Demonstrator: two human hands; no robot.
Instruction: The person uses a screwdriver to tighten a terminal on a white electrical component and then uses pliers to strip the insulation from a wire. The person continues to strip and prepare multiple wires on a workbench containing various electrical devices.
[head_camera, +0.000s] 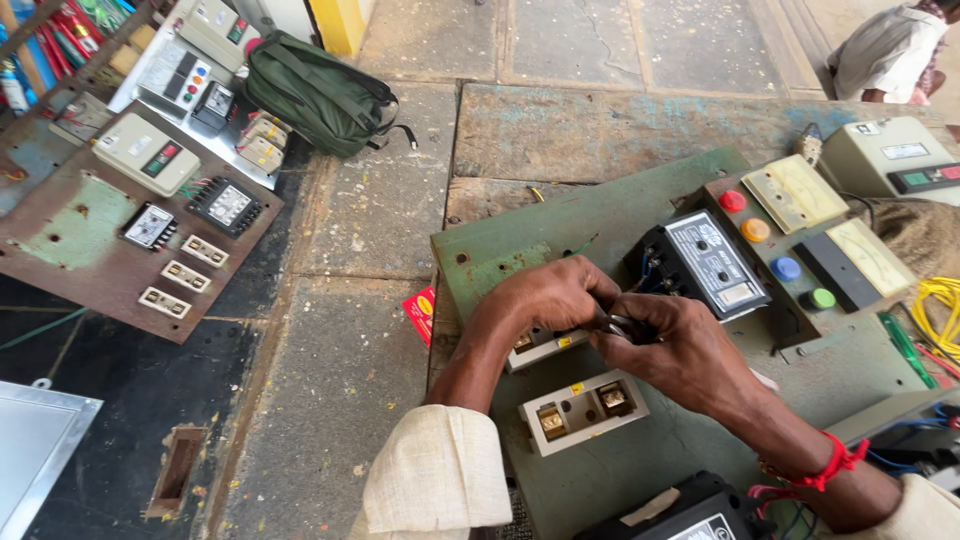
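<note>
My left hand (545, 297) rests on a cream fuse holder (545, 347) fixed to a green metal panel (500, 245), its fingers curled against the holder's top. My right hand (675, 350) is closed on a small dark metal tool (622, 326) whose tip meets the left fingers over that holder. A second cream fuse holder (583, 409) with two brass terminals lies just below the hands. A black switch unit (705, 265) with a grey label sits right beside the hands, up and to the right.
Red, orange, blue and green push buttons (770, 250) and two cream meters (795, 193) stand on the panel's right. Yellow wire (940, 305) coils at far right. A rusty panel (130, 240) with meters lies on the floor at left, near a green bag (315, 92). Another person (890, 50) sits top right.
</note>
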